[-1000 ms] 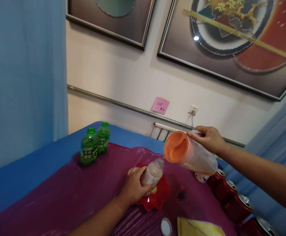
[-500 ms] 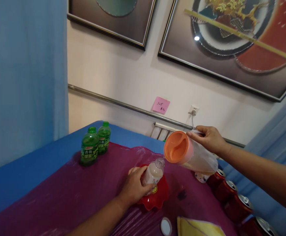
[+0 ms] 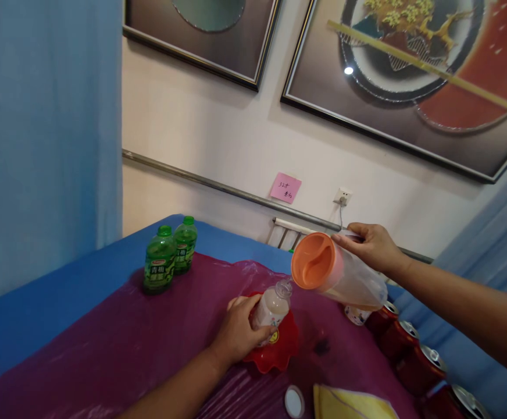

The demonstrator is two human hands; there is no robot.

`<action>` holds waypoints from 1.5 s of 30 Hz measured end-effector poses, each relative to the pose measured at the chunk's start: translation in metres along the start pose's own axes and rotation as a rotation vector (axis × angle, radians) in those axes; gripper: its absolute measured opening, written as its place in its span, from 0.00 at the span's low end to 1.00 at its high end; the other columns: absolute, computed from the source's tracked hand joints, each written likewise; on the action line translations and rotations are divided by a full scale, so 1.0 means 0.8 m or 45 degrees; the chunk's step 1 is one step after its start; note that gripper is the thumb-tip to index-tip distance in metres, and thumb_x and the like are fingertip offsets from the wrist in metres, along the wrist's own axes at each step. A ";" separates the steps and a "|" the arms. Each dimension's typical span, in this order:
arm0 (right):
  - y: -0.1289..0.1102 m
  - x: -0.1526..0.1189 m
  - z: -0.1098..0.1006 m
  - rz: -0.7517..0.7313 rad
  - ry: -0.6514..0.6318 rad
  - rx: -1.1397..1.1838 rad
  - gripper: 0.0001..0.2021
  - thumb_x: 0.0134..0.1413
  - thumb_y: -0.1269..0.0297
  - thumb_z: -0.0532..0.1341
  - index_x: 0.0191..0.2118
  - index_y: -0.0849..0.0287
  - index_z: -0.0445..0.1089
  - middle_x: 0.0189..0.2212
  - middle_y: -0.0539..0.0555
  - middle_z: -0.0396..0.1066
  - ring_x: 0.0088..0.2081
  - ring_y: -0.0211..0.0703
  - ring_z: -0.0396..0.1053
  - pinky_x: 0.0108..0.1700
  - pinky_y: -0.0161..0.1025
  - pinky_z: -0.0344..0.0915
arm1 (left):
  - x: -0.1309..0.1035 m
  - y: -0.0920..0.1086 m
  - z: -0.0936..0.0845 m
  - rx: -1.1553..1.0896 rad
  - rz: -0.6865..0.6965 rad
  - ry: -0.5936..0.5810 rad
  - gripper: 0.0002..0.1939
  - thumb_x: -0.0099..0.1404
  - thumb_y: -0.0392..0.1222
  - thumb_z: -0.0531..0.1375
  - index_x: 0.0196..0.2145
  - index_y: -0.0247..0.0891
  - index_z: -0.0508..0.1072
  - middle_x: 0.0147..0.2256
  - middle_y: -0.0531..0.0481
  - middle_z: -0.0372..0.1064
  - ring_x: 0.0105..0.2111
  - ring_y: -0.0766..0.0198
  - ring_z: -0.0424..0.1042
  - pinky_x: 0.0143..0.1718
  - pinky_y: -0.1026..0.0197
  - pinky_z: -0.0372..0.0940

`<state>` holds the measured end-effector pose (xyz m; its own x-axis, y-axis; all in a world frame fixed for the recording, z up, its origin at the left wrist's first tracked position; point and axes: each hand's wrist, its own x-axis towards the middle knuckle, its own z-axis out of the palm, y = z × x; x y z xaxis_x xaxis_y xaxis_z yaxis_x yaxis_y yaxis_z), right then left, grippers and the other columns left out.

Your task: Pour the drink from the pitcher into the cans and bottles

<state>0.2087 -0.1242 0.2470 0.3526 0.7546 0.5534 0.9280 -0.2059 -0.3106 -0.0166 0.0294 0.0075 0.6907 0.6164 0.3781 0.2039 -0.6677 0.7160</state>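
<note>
My left hand [image 3: 240,331] is wrapped round a small clear bottle [image 3: 272,308] with a white label and no cap, leaning a little to the right. Beneath the bottle lies a red scalloped dish [image 3: 279,349] with a yellow mark. My right hand [image 3: 369,247] grips the handle of a translucent pitcher [image 3: 353,285] with an orange lid [image 3: 312,262]. The pitcher is tipped on its side, its lid end right by the bottle's mouth, and liquid lies along its lower side. A thin stream seems to run between lid and bottle mouth.
Two green bottles [image 3: 160,262] stand at the left on the purple cover [image 3: 149,343]. Several red cans [image 3: 419,366] line the right edge, with a patterned white cup [image 3: 357,314] behind them. A white round cap [image 3: 294,401] and a yellow cloth [image 3: 352,402] lie in front.
Both hands keep nearly the same place, with the pitcher still tipped at the bottle's mouth. The whole view has shifted very slightly.
</note>
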 end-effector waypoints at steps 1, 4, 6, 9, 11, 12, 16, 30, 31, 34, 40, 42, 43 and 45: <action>0.000 0.000 0.000 0.003 -0.001 -0.003 0.32 0.47 0.30 0.60 0.18 0.53 0.49 0.17 0.44 0.45 0.21 0.33 0.45 0.22 0.35 0.44 | 0.000 0.000 0.000 0.006 0.005 0.001 0.32 0.50 0.47 0.73 0.53 0.41 0.75 0.48 0.45 0.77 0.50 0.46 0.71 0.55 0.48 0.61; 0.000 0.000 0.000 0.016 -0.010 0.008 0.32 0.47 0.30 0.60 0.18 0.53 0.49 0.16 0.44 0.46 0.21 0.33 0.46 0.22 0.35 0.44 | 0.000 0.000 0.000 0.009 0.012 0.004 0.32 0.50 0.48 0.73 0.53 0.41 0.75 0.47 0.45 0.77 0.50 0.46 0.72 0.55 0.48 0.61; 0.000 0.000 0.000 0.015 -0.017 0.024 0.32 0.47 0.30 0.61 0.18 0.53 0.49 0.17 0.44 0.46 0.21 0.33 0.46 0.22 0.35 0.44 | 0.000 0.000 0.000 0.010 0.012 0.007 0.32 0.50 0.48 0.73 0.53 0.41 0.75 0.47 0.44 0.77 0.50 0.46 0.71 0.55 0.48 0.61; 0.001 0.000 0.000 0.006 -0.010 0.023 0.32 0.47 0.31 0.61 0.18 0.53 0.50 0.17 0.44 0.46 0.21 0.33 0.46 0.22 0.35 0.43 | 0.000 0.000 0.000 0.008 0.006 0.011 0.33 0.50 0.47 0.73 0.53 0.40 0.75 0.48 0.44 0.77 0.50 0.46 0.71 0.55 0.47 0.61; 0.001 0.000 -0.001 0.004 -0.005 0.011 0.32 0.48 0.31 0.61 0.18 0.54 0.50 0.17 0.44 0.45 0.21 0.33 0.46 0.22 0.35 0.43 | -0.001 0.001 -0.001 0.003 -0.007 0.007 0.33 0.50 0.47 0.72 0.53 0.40 0.75 0.48 0.44 0.77 0.50 0.46 0.71 0.55 0.47 0.61; 0.002 0.000 -0.001 0.006 -0.004 0.007 0.32 0.48 0.31 0.61 0.18 0.54 0.50 0.17 0.44 0.45 0.21 0.33 0.46 0.22 0.35 0.43 | -0.001 0.001 -0.001 0.001 -0.011 0.005 0.33 0.50 0.47 0.72 0.53 0.40 0.75 0.48 0.44 0.77 0.50 0.46 0.71 0.55 0.48 0.61; 0.003 0.000 -0.001 0.019 -0.020 0.003 0.32 0.48 0.31 0.60 0.18 0.54 0.50 0.17 0.44 0.46 0.21 0.33 0.46 0.22 0.35 0.44 | 0.000 0.001 -0.002 0.002 -0.004 -0.001 0.33 0.50 0.47 0.72 0.54 0.40 0.74 0.47 0.44 0.77 0.50 0.46 0.71 0.55 0.48 0.61; 0.009 0.001 0.000 0.036 -0.025 0.012 0.31 0.49 0.32 0.60 0.19 0.54 0.51 0.17 0.44 0.47 0.22 0.34 0.47 0.22 0.34 0.44 | 0.000 0.002 -0.002 -0.037 -0.024 0.006 0.33 0.50 0.45 0.72 0.54 0.40 0.74 0.46 0.44 0.76 0.48 0.47 0.71 0.53 0.49 0.62; 0.009 0.001 0.001 0.039 -0.029 0.013 0.30 0.50 0.33 0.60 0.19 0.54 0.52 0.17 0.44 0.47 0.22 0.34 0.47 0.22 0.35 0.44 | 0.000 0.002 -0.002 -0.039 -0.024 0.004 0.33 0.50 0.45 0.72 0.54 0.40 0.75 0.46 0.44 0.76 0.48 0.47 0.72 0.53 0.50 0.62; 0.009 0.002 0.002 0.045 -0.037 0.019 0.30 0.50 0.34 0.60 0.19 0.54 0.52 0.17 0.44 0.47 0.22 0.34 0.47 0.23 0.35 0.45 | 0.000 0.002 -0.003 -0.043 -0.020 0.004 0.31 0.50 0.44 0.72 0.53 0.40 0.75 0.45 0.45 0.76 0.47 0.48 0.72 0.52 0.50 0.62; 0.006 0.001 0.002 0.063 -0.042 0.012 0.29 0.49 0.35 0.60 0.19 0.54 0.51 0.18 0.44 0.47 0.22 0.34 0.47 0.23 0.35 0.45 | 0.000 0.004 -0.003 -0.036 -0.027 0.012 0.31 0.50 0.45 0.72 0.53 0.42 0.75 0.45 0.45 0.76 0.48 0.48 0.72 0.52 0.50 0.61; 0.005 0.000 0.001 0.066 -0.038 0.004 0.30 0.49 0.34 0.60 0.19 0.54 0.50 0.17 0.44 0.46 0.22 0.34 0.47 0.23 0.35 0.45 | 0.001 0.004 -0.004 -0.032 -0.031 0.014 0.31 0.50 0.45 0.72 0.53 0.41 0.75 0.45 0.45 0.76 0.48 0.48 0.71 0.53 0.50 0.61; 0.005 0.000 0.001 0.067 -0.040 0.002 0.30 0.49 0.34 0.60 0.19 0.54 0.50 0.17 0.44 0.46 0.22 0.34 0.47 0.23 0.35 0.45 | 0.001 0.004 -0.004 -0.031 -0.031 0.014 0.31 0.50 0.45 0.72 0.53 0.41 0.75 0.46 0.45 0.76 0.48 0.48 0.71 0.53 0.50 0.61; 0.005 0.001 0.001 0.065 -0.044 -0.001 0.30 0.49 0.34 0.60 0.19 0.54 0.50 0.17 0.44 0.46 0.22 0.34 0.47 0.23 0.35 0.44 | 0.000 0.003 -0.003 -0.037 -0.028 0.013 0.31 0.50 0.45 0.72 0.53 0.41 0.75 0.46 0.45 0.76 0.48 0.48 0.72 0.52 0.50 0.62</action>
<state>0.2124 -0.1242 0.2456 0.3952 0.7644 0.5095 0.9090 -0.2453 -0.3371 -0.0176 0.0288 0.0111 0.6792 0.6349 0.3682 0.1986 -0.6419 0.7406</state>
